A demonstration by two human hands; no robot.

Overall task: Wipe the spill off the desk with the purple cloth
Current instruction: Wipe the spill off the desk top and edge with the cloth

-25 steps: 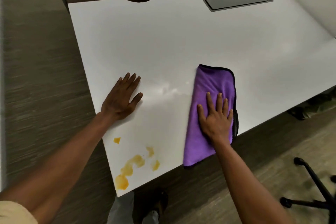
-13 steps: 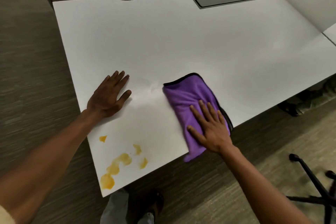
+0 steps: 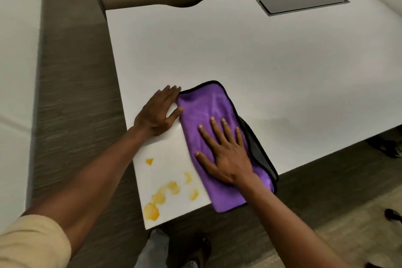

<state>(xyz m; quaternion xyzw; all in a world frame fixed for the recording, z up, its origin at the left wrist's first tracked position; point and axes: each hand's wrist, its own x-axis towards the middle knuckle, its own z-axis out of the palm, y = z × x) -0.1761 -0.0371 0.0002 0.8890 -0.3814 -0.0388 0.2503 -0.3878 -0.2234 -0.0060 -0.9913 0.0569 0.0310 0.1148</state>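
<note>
Lying nearest the front corner of the white desk (image 3: 250, 61), the orange spill (image 3: 165, 191) shows as several blotches, uncovered, just left of the purple cloth (image 3: 208, 119). The cloth is spread flat with its near end hanging over the desk's front edge and a dark underside showing along its right side. The right hand (image 3: 226, 154) presses down on the cloth, palm flat and fingers spread. The left hand (image 3: 158, 111) rests open on the bare desk, its fingertips touching the cloth's left edge. Farther back, a grey rectangular hatch (image 3: 302, 1) sits flush in the desktop.
</note>
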